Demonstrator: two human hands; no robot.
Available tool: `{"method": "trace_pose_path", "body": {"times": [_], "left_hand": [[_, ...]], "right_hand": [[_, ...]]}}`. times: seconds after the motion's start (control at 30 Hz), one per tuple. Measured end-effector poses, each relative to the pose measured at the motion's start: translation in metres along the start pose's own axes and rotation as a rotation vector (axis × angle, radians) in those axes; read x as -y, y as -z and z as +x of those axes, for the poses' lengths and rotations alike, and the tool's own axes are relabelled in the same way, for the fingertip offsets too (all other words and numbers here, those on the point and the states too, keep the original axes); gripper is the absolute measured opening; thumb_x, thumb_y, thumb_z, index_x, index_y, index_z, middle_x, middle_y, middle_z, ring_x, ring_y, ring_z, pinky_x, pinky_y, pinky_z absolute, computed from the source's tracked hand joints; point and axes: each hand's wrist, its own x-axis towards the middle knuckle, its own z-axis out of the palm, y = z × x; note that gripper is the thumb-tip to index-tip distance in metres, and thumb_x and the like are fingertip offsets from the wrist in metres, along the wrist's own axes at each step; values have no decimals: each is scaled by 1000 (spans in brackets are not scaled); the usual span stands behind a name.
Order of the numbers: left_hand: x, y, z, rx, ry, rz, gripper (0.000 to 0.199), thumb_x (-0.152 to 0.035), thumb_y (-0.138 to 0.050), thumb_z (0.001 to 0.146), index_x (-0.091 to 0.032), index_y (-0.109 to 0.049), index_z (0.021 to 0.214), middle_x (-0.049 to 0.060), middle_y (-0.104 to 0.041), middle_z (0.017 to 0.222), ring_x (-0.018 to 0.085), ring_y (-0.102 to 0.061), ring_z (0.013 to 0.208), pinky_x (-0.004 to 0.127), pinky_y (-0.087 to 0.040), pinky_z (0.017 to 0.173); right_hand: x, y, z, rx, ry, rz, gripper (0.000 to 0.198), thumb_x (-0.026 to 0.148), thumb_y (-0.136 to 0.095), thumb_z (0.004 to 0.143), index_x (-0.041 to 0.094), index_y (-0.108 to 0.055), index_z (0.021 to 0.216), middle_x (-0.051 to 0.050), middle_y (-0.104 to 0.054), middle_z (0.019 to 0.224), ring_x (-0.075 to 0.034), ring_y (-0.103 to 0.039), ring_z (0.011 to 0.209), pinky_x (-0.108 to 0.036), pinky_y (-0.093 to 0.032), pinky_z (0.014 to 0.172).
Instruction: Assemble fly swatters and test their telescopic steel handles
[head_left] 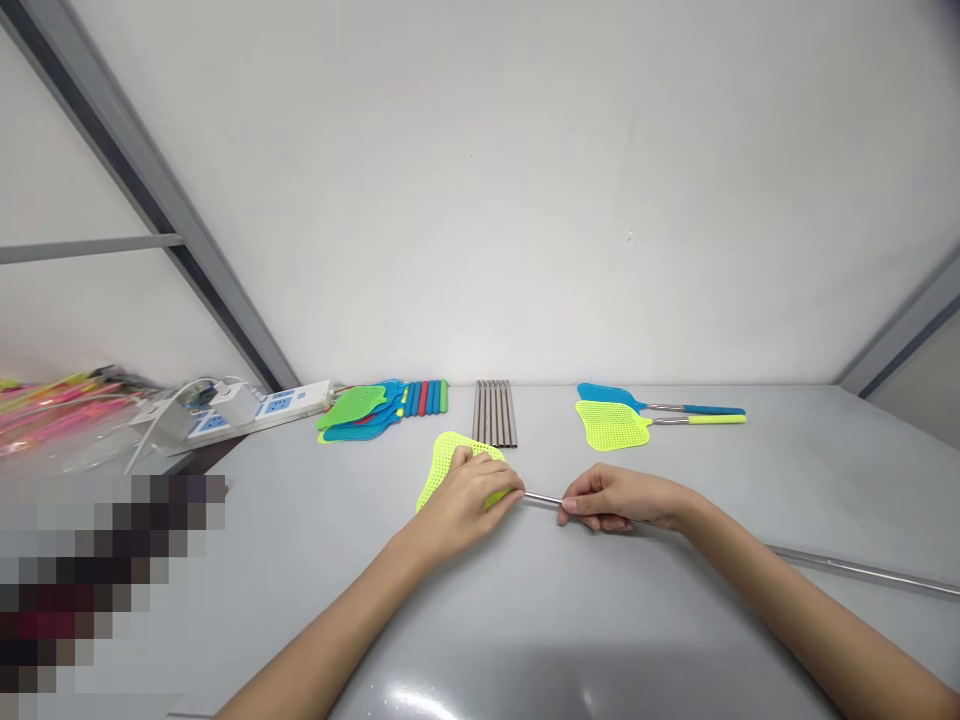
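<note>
My left hand [471, 495] is closed on the neck end of a yellow-green fly swatter head [442, 475], covering much of its perforated blade. From there a thin metal rod [543, 498] runs to the right, into the closed fingers of my right hand [607, 497]. Beyond my right forearm a thicker metal length [862, 570] reaches the right edge of the view, apparently in line with the rod; the arm hides the stretch between. My left fingers hide where rod and swatter head meet.
Swatter heads [358, 405] in green and blue lie at the back left, beside coloured handles [425, 398]. Several metal tubes [495, 415] stand in a row near the wall. A blue swatter [611, 394] and a yellow one [613, 426] lie back right. A power strip [292, 400] borders the left.
</note>
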Motion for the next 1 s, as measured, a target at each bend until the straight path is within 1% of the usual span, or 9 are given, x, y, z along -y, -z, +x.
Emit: {"method": "trace_pose_path", "body": {"times": [0.13,0.23,0.33,0.4,0.47,0.57,0.67,0.83,1.0], "left_hand": [[4,-1,0,-14,21,7,22,-31,-37,88,-21,-55,81,-3,-59,76,12,-49,74,31,-24,76],[3,2,-1,10,-4,34,18,-32,-42,86,-21,-55,80,-3,-59,73,13,-46,74,32,-23,77],[2,5,-2,22,-55,77,14,-29,-44,85,-22,-56,86,-3,-61,80,15,-44,78,33,-21,76],[3,5,-2,29,-64,91,16,-28,-41,86,-23,-57,90,-2,-62,83,16,-43,78,33,-21,74],[4,4,-2,72,-65,87,20,-26,-39,87,-23,-58,87,-2,-61,78,15,-42,74,32,-21,70],[3,2,-3,151,-72,66,23,-24,-39,87,-20,-58,75,-2,-58,66,14,-40,66,31,-21,65],[-4,0,-5,155,-85,70,23,-22,-41,86,-18,-53,67,-2,-54,60,14,-39,63,30,-22,64],[-19,-2,-9,89,-119,200,18,-14,-38,84,-17,-48,69,0,-50,65,15,-39,66,30,-23,66],[-26,-5,-12,110,-154,289,15,-9,-39,80,-17,-45,70,1,-48,67,16,-39,67,31,-24,69]], "right_hand": [[0,0,-1,3,11,-38,32,39,-52,78,11,-64,89,3,-44,55,-3,-31,40,-18,-22,37],[0,2,-1,9,1,-40,33,40,-52,78,11,-64,90,3,-43,55,-3,-29,41,-18,-21,37],[0,4,0,16,-27,-19,35,42,-51,78,11,-63,88,4,-40,54,-3,-27,41,-18,-18,37],[-1,4,1,14,-36,-17,36,44,-51,78,11,-63,86,4,-39,54,-3,-26,40,-19,-17,37],[0,2,2,20,-37,-39,36,44,-50,78,11,-62,84,5,-38,53,-4,-26,40,-19,-17,37],[2,-2,2,7,-31,-132,36,44,-49,78,11,-63,79,5,-36,51,-4,-27,42,-20,-19,39],[5,-5,1,-18,-7,-214,35,42,-49,79,10,-62,72,5,-34,51,-5,-28,44,-20,-21,42],[8,-8,-4,30,-50,-107,34,40,-50,78,10,-58,65,7,-28,47,-3,-20,40,-20,-13,38],[4,-8,-3,125,-115,16,31,38,-51,78,11,-55,64,9,-23,41,-3,-16,35,-19,-8,34]]}}
